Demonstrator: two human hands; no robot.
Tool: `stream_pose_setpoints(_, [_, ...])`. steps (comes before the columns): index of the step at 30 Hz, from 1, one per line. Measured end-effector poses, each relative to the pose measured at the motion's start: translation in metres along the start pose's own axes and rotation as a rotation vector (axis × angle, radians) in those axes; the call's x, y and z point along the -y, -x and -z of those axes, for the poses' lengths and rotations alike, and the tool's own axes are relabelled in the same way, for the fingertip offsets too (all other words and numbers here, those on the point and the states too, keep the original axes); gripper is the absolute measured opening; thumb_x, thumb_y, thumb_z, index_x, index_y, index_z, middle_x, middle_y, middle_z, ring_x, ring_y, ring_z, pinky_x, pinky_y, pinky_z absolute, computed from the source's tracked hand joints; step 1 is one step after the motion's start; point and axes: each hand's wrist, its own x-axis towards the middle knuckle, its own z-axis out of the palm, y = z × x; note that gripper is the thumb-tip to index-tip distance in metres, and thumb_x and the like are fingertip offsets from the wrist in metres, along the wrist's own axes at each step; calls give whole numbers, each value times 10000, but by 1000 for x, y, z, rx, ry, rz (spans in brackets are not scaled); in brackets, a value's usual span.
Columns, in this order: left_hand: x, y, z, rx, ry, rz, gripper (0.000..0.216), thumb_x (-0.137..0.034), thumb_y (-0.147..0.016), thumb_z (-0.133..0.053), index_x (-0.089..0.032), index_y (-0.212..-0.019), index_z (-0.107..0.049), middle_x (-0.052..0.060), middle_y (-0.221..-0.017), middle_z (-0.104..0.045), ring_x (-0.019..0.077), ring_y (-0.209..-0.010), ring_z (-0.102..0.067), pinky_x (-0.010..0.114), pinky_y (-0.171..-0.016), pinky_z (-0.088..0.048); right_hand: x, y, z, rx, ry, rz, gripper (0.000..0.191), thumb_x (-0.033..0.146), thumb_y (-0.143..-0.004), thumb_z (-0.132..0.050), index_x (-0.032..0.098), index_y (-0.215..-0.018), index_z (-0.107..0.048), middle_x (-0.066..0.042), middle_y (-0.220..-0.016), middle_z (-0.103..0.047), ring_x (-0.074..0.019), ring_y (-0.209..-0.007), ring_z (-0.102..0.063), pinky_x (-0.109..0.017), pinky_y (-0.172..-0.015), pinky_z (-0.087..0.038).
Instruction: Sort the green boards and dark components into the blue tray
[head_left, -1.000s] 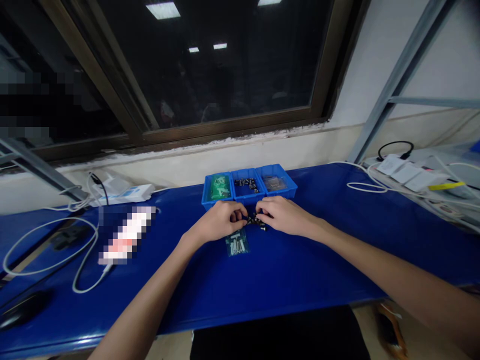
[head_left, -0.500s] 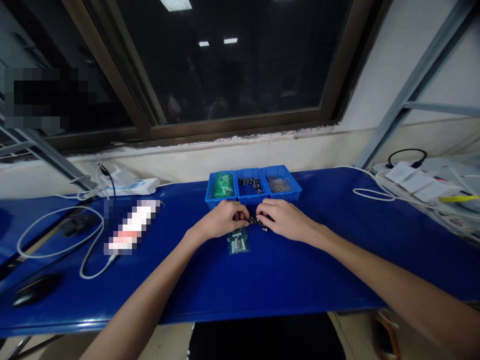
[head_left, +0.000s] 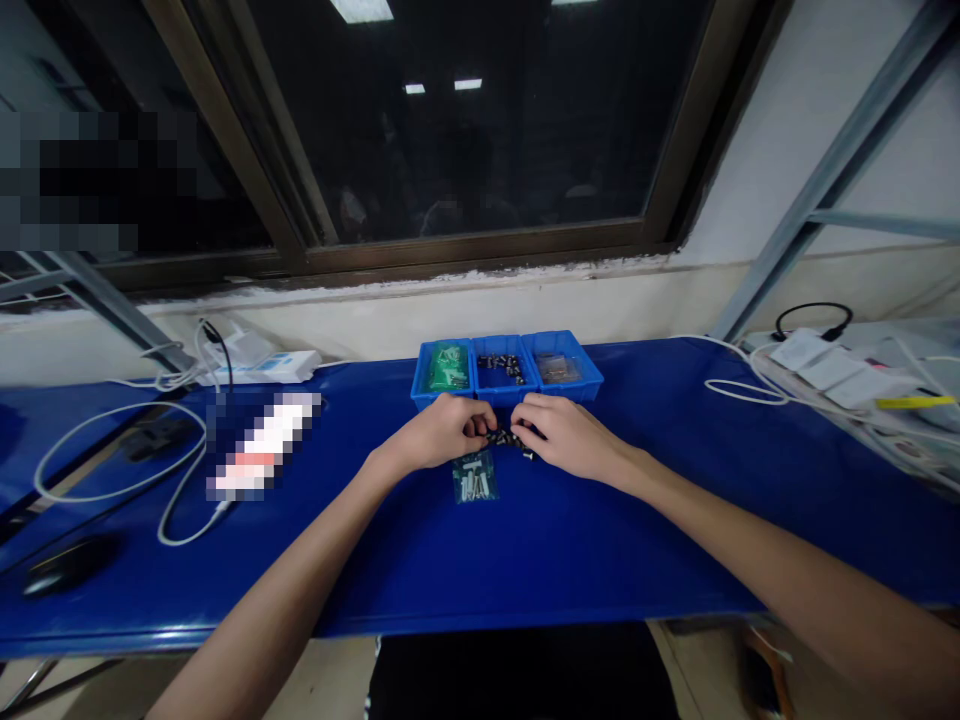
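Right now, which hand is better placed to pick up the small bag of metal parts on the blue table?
Left, probably: the left hand sits just above the small bag of metal parts, while the right hand is farther off, beyond the small dark parts between the hands.

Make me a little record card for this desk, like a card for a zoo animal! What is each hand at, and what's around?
Left hand: curled at a cluster of small black parts
Right hand: at the same cluster
Nearby: clear bag of metal parts; three blue bins
Rest: blue table; computer mouse; white cable
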Motion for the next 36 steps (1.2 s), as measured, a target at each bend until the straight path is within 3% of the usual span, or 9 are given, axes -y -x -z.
stream_pose_setpoints(5, [-1, 0, 1, -64, 2, -14, 187, -159, -753, -575, -173, -918, -662, 28, -781, -675, 132, -682, -625, 252, -627, -481, 4, -1, 0, -45, -16, -10, 174, 238, -966, -468, 190, -941, -634, -42, -913, -619, -154, -763, -575, -289, -672, -416])
stream_pose_setpoints(9, [-10, -2, -4, -179, 157, -11, 154, -221, -803, -595, -172, -949, -609, 34, -871, -665, 126, -750, -628, 245, -644, -493, 5, -1, -1, -117, -54, 2, 125, 215, -938, -516, 180, -990, -625, -51, -937, -619, -164, -798, -575, -301, -723, -442])
stream_pose_setpoints(14, [-13, -4, -13, -223, 363, 13, 172, -287, -813, -645, -171, -910, -564, 36, -864, -645, 121, -734, -623, 260, -661, -522, 6, -4, 0, -159, -227, 23, 116, 139, -898, -540, 178, -927, -646, -24, -845, -642, -135, -724, -578, -273, -684, -446])
stream_pose_setpoints(19, [-11, -5, -17, -258, 462, 39, 195, -315, -826, -664, -168, -881, -547, 29, -804, -642, 116, -711, -620, 262, -672, -527, 7, -6, 0, -144, -388, -51, 55, 145, -856, -613, 171, -869, -660, -11, -793, -685, -125, -684, -614, -256, -639, -451])
stream_pose_setpoints(24, [-14, -5, -16, -281, 423, 44, 192, -337, -869, -628, -151, -898, -597, 31, -819, -648, 118, -718, -614, 250, -652, -503, 8, -7, -2, -158, -443, -124, 29, 171, -850, -625, 170, -847, -654, -21, -781, -699, -141, -703, -639, -269, -658, -472])
stream_pose_setpoints(29, [-16, -5, -13, -262, 255, 34, 169, -223, -870, -597, -178, -1013, -675, 34, -962, -708, 137, -817, -644, 248, -671, -487, 8, -8, -2, -162, -564, -203, 45, 192, -849, -599, 175, -817, -625, -17, -727, -668, -143, -658, -634, -269, -617, -485])
stream_pose_setpoints(36, [-17, -5, -15, -326, 167, 40, 115, -200, -859, -633, -175, -952, -694, 5, -852, -727, 125, -764, -662, 238, -647, -462, 8, -7, -5, -169, -562, -178, 138, 264, -912, -550, 186, -820, -617, 4, -675, -635, -128, -607, -607, -259, -575, -450])
